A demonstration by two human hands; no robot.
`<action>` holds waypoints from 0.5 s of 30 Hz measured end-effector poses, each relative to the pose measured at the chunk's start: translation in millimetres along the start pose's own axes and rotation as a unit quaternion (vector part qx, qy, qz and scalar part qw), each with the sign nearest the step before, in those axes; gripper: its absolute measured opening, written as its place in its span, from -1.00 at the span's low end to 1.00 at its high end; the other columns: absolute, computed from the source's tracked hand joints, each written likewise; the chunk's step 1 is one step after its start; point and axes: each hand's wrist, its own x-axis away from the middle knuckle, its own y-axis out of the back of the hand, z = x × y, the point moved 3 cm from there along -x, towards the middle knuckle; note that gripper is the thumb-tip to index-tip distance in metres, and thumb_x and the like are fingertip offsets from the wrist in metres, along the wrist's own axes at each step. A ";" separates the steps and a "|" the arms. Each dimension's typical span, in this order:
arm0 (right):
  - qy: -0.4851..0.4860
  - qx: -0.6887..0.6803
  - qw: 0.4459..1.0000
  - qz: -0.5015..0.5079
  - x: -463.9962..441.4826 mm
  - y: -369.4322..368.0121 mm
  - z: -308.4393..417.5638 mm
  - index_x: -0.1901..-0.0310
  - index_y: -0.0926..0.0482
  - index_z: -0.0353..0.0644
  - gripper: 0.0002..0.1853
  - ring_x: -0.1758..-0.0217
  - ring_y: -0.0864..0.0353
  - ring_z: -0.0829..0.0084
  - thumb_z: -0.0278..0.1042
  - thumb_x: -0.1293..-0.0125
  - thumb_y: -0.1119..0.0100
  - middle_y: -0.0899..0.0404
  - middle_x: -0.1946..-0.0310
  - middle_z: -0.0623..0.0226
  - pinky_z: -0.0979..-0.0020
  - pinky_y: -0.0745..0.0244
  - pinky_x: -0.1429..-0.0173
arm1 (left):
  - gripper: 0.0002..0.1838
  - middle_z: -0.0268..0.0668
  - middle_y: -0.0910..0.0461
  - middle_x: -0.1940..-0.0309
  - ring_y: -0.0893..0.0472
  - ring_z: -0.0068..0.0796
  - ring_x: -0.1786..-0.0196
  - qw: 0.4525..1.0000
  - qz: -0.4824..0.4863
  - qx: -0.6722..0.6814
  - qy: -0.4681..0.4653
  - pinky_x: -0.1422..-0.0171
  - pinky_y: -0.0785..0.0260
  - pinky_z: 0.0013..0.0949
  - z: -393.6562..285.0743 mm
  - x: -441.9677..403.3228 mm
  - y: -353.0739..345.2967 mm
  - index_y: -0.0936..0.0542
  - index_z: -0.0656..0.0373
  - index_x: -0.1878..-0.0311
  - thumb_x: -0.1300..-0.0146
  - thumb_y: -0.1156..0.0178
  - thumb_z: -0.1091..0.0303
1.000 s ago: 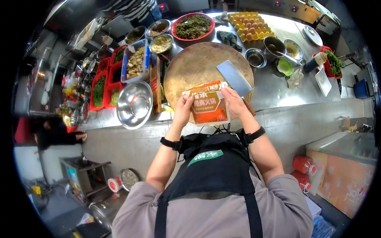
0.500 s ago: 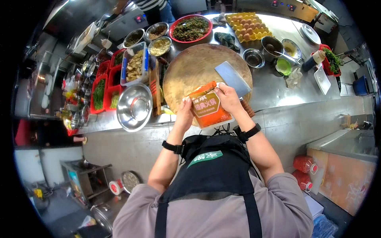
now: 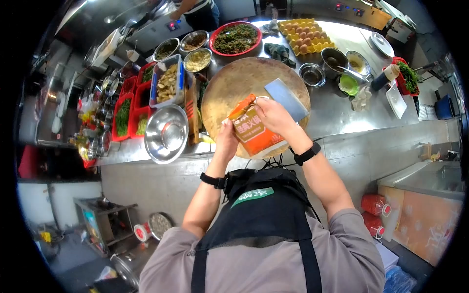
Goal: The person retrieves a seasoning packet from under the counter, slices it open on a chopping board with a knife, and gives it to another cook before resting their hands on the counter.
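Note:
An orange and brown printed food packet (image 3: 255,133) is held up over the near part of a round wooden chopping board (image 3: 229,83). My left hand (image 3: 226,141) grips its left edge with closed fingers. At its top edge, my right hand (image 3: 276,117) pinches the packet, and a strip along the top stands partly away there. Right of the packet, a cleaver (image 3: 287,99) lies flat on the board, its wide blade showing; my right hand hides the handle end.
A steel bowl (image 3: 166,133) stands left of the board, beside a plastic tub (image 3: 167,85) of pale sliced food. Behind are a red basin (image 3: 236,38) of chopped greens and a yellow egg tray (image 3: 305,36). To the right stand a steel pot (image 3: 335,59) and a sauce bottle (image 3: 386,77).
My right hand has shifted left along the packet's top edge, and the packet's top strip has moved with it. At the back, another person's arm has come into view.

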 end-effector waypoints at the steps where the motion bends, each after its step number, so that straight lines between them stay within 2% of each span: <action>1: 0.004 0.020 1.000 0.011 -3.5 -0.3 -0.1 0.17 -0.48 -0.32 -0.87 0.11 -0.60 -0.25 -0.41 -0.45 -0.04 -0.59 0.22 -0.14 -0.11 -0.50 0.04 | -0.57 -0.31 -0.52 -0.33 -0.51 -0.37 -0.37 1.000 -0.017 0.007 -0.002 -0.45 -0.40 -0.10 -1.3 -1.0 1.6 -0.39 0.08 -0.43 -0.70 0.09 0.08; 3: 0.009 0.042 0.999 0.022 -11.5 -1.0 0.5 0.16 -0.48 -0.30 -0.87 0.12 -0.61 -0.26 -0.41 -0.44 -0.04 -0.60 0.21 -0.14 -0.14 -0.51 0.03 | -0.56 -0.31 -0.50 -0.35 -0.49 -0.36 -0.39 0.999 -0.034 0.015 -0.005 -0.48 -0.37 -0.08 -2.4 -4.8 7.1 -0.38 0.08 -0.45 -0.70 0.09 0.08; 6: 0.010 0.022 0.999 0.033 -29.0 -2.4 0.3 0.12 -0.46 -0.33 -0.86 0.03 -0.56 -0.25 -0.42 -0.48 -0.02 -0.55 0.19 -0.15 -0.08 -0.46 -0.01 | -0.55 -0.32 -0.49 -0.36 -0.48 -0.34 -0.41 0.999 -0.030 0.020 -0.025 -0.51 -0.33 -0.04 -6.3 -18.3 14.4 -0.37 0.08 -0.46 -0.69 0.07 0.06; 8: 0.026 0.037 0.998 0.036 -45.5 -6.0 0.3 0.10 -0.50 -0.28 -0.84 0.09 -0.63 -0.27 -0.38 -0.44 -0.02 -0.64 0.16 -0.15 -0.16 -0.52 0.01 | -0.53 -0.33 -0.50 -0.37 -0.49 -0.34 -0.41 0.997 0.020 0.044 -0.053 -0.53 -0.31 -0.07 -15.3 -24.4 13.3 -0.37 0.09 -0.47 -0.68 0.04 0.06; 12: 0.010 0.060 0.996 0.058 -76.6 -18.0 -1.4 0.07 -0.53 -0.30 -0.79 0.02 -0.63 -0.26 -0.33 -0.46 -0.03 -0.65 0.11 -0.17 -0.12 -0.54 -0.07 | -0.56 -0.33 -0.54 -0.34 -0.50 -0.36 -0.39 0.992 0.019 0.079 -0.092 -0.53 -0.32 -0.14 -29.1 -32.0 8.8 -0.41 0.12 -0.45 -0.68 0.04 0.11; 14: -0.055 -0.036 0.995 0.078 -84.1 -16.9 5.0 0.05 -0.58 -0.31 -0.72 -0.05 -0.64 -0.19 -0.23 -0.50 -0.06 -0.65 0.10 -0.20 0.00 -0.55 -0.17 | -0.60 -0.30 -0.54 -0.36 -0.52 -0.39 -0.40 0.991 0.005 0.094 -0.093 -0.54 -0.35 -0.18 -33.3 -37.7 17.1 -0.42 0.13 -0.42 -0.70 0.08 0.17; 15: -0.100 -0.108 0.987 0.072 -84.8 -17.7 7.2 -0.02 -0.62 -0.33 -0.65 -0.10 -0.68 -0.04 -0.16 -0.52 -0.11 -0.69 0.06 -0.14 0.13 -0.53 -0.22 | -0.60 -0.30 -0.54 -0.36 -0.52 -0.39 -0.40 0.990 0.004 0.097 -0.101 -0.54 -0.35 -0.18 -34.7 -40.2 21.5 -0.42 0.13 -0.42 -0.70 0.08 0.17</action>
